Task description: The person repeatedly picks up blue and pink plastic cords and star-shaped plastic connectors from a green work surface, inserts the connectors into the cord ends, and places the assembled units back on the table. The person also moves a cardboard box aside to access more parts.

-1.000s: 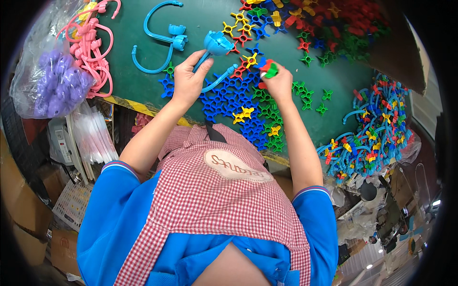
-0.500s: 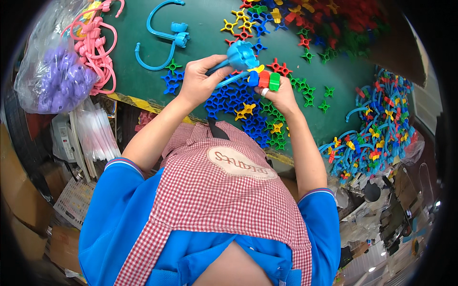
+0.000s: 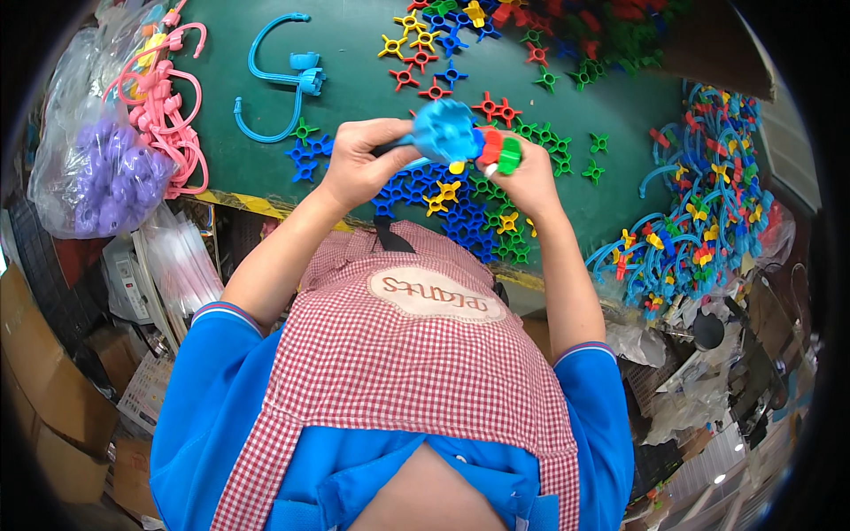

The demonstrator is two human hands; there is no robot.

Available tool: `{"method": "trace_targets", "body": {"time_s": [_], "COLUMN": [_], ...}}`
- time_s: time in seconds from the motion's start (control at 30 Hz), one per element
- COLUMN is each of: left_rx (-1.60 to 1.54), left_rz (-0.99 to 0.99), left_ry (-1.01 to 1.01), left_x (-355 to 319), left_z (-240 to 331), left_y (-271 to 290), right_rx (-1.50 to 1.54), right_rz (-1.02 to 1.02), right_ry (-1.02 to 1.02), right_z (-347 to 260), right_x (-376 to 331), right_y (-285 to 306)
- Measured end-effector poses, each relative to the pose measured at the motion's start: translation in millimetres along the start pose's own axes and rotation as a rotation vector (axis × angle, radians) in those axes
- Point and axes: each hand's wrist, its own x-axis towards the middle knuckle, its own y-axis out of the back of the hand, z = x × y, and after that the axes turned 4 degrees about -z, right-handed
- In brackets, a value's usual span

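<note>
My left hand (image 3: 359, 164) is closed on a light-blue curved plastic rod with a scalloped cup (image 3: 444, 131) at its end. The cup, slightly blurred, points toward my right hand (image 3: 529, 180). That hand pinches a row of small plastic star pieces: a green one (image 3: 509, 155), a red one (image 3: 490, 148) and a blue one beside the cup. Whether the cup touches the blue piece I cannot tell. Below the cup a light-blue rod and a bit of yellow show, mostly hidden. Loose blue star pieces (image 3: 403, 188) lie under my hands.
On the green table (image 3: 354, 53), a light-blue double-hooked rod (image 3: 261, 75) lies at the far left. Pink curved rods (image 3: 190, 142) and a clear bag of purple pieces (image 3: 115, 177) are beyond it. Assembled multicoloured rods (image 3: 699, 212) heap at right; red and green pieces (image 3: 611, 31) pile at the back.
The light-blue cup has turned and come down against the row of star pieces, covering part of the blue and yellow ones. The view has shifted slightly.
</note>
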Motion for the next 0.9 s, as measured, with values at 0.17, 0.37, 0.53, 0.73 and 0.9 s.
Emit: {"method": "trace_targets", "body": {"time_s": [0.17, 0.37, 0.53, 0.73, 0.9], "left_rx": [-0.012, -0.001, -0.06, -0.16, -0.567], "left_rz": [-0.073, -0.201, -0.365, -0.037, 0.031], "left_ry": [-0.022, -0.051, -0.249, 0.16, 0.279], "left_x": [6, 3, 12, 35, 51], "left_z": [10, 14, 25, 27, 16], "left_y": [-12, -25, -40, -56, -79], "right_rx": [-0.637, -0.51, -0.426, 0.027, 0.31], "right_rz": [-0.069, -0.316, -0.163, 0.139, 0.361], "right_ry": [0.286, -0.15, -0.266, 0.179, 0.101], "right_z": [2, -10, -12, 13, 30], "right_x": [-1, -21, -45, -66, -78], "right_y": [1, 8, 16, 20, 28]}}
